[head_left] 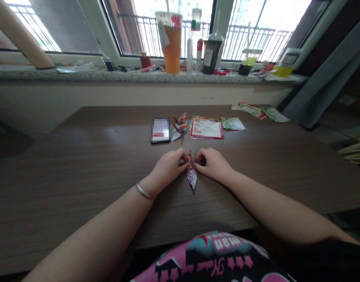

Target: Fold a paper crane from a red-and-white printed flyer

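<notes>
A small folded piece of printed paper (192,176), narrow and pointed at both ends, lies on the dark wooden table (80,164) in front of me. My left hand (167,167) pinches its left side with curled fingers. My right hand (213,162) pinches its right side the same way. Both hands rest on the table, almost touching each other over the paper. A silver bangle (144,192) sits on my left wrist.
Behind the hands lie a phone (160,130), finished folded paper figures (180,125), a stack of leaflets (206,127) and more flyers (233,123). The window sill (80,74) holds an orange drink cup (171,43), bottles and a dark drink cup (211,55).
</notes>
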`<state>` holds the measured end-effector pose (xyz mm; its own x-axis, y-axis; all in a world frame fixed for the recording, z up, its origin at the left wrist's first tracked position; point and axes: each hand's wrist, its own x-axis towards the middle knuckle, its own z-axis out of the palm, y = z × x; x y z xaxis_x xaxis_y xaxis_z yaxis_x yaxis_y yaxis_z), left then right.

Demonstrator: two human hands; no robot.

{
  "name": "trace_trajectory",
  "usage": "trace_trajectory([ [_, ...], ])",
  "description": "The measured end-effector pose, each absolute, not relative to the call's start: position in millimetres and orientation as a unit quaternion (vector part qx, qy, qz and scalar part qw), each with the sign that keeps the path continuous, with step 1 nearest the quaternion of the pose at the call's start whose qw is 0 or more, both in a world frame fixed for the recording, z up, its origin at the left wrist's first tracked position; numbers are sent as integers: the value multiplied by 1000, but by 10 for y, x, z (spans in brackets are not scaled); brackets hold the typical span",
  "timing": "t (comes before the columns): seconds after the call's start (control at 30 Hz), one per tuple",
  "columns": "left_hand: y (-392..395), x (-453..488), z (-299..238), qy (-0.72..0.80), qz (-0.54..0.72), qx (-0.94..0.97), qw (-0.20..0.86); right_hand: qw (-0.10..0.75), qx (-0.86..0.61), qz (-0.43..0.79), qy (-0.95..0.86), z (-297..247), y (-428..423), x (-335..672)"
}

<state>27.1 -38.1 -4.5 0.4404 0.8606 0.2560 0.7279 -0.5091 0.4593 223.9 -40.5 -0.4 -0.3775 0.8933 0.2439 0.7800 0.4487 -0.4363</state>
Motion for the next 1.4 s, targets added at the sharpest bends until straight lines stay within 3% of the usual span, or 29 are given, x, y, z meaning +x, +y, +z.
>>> trace_trajectory([
  [0.4, -379, 275, -39, 431, 247, 859, 126, 195, -472, 54, -858, 24, -481, 2246],
  [0.67, -378, 286, -55, 426, 216, 877, 61, 143, -475, -2, -869, 108, -560, 2202],
  [1.2, -389, 306, -107, 403, 196, 892, 67, 219, -497, 99, -834, -1, -437, 2266],
  [1.4, -379, 263, -83, 411, 223, 876, 116, 221, -476, 107, -845, -32, -393, 2295],
])
